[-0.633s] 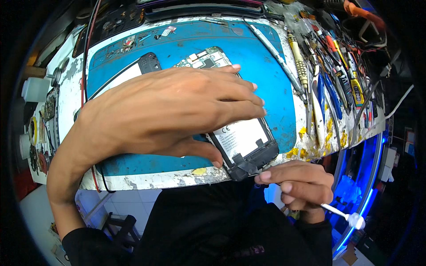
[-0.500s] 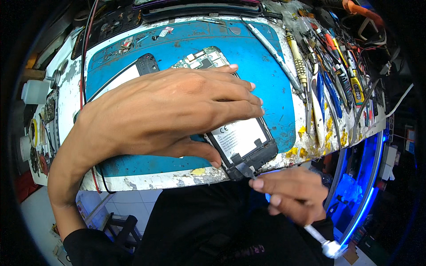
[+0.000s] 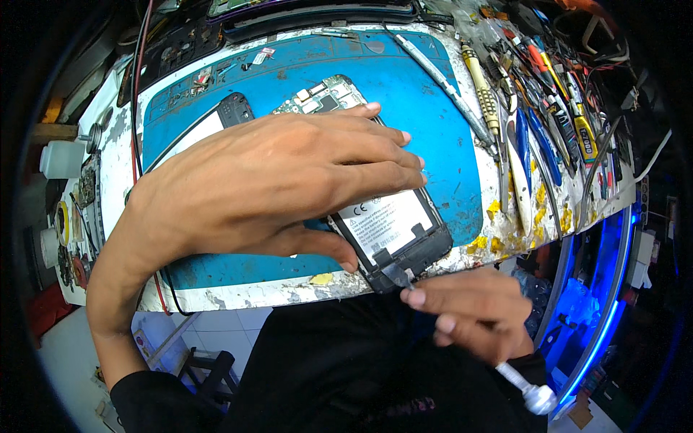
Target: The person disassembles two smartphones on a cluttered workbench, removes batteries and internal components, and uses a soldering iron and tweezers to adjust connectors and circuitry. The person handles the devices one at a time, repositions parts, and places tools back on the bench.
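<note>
My left hand [image 3: 289,180] arches over an opened phone [image 3: 390,224] with a white battery, gripping it with the thumb at its left edge and fingers toward its right. A green circuit board [image 3: 325,97] shows at its top. My right hand [image 3: 469,310] holds a slim white-handled tool [image 3: 516,379], whose flat dark tip meets the black lower end of the phone. Another black-framed phone part [image 3: 233,106] lies partly hidden under my left hand and wrist. Both rest on a blue mat [image 3: 455,195].
A silver pen-shaped tool [image 3: 440,86] lies at the mat's right, beside crowded screwdrivers, pliers and tweezers [image 3: 552,144]. Red and black cables [image 3: 137,101] run down the left past small parts [image 3: 76,209] and a translucent container [image 3: 61,159]. A dark stool [image 3: 209,375] stands below the bench.
My right hand has shifted left and down with the tool, bringing its handle lower. My left hand stays over the phone, with only a slight shift.
</note>
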Demonstrator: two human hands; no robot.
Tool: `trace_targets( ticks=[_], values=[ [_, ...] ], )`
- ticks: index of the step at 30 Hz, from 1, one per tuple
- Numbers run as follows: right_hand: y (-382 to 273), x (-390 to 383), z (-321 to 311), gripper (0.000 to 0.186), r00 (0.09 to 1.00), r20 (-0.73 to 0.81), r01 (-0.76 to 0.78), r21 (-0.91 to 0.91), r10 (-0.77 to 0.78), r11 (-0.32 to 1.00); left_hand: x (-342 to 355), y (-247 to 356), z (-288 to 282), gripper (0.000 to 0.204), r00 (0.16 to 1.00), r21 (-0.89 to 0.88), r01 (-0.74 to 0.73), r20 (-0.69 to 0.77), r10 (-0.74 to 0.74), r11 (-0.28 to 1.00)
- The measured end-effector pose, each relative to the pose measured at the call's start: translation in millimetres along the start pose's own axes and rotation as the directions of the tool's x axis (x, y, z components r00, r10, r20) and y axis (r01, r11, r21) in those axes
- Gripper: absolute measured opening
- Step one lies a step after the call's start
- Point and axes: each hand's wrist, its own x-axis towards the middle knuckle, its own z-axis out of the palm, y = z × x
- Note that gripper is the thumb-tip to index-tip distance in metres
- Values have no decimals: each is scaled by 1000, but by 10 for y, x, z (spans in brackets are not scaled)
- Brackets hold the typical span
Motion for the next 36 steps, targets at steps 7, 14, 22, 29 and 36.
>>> trace_targets(
  ticks=[7,14,22,29,36],
  values=[
    [278,-73,278,21,886,-33,437,-275,-463,856,-15,-19,2,89,1000,23,-7,14,7,1000],
    [168,-171,198,33,952,-76,272,-221,-295,937,-12,-1,3,89,1000,57,1,-4,-1,998],
    [405,-185,346,18,827,-8,491,-475,-562,730,-13,-10,-3,89,1000,59,5,1,-5,998],
    [412,-191,419,20,801,-74,480,-514,-594,711,-5,14,-6,88,1000,65,26,-1,-26,998],
    [123,-140,422,26,882,-85,368,-488,-464,791,12,27,-17,91,1000,100,21,10,-22,995]
  ],
)
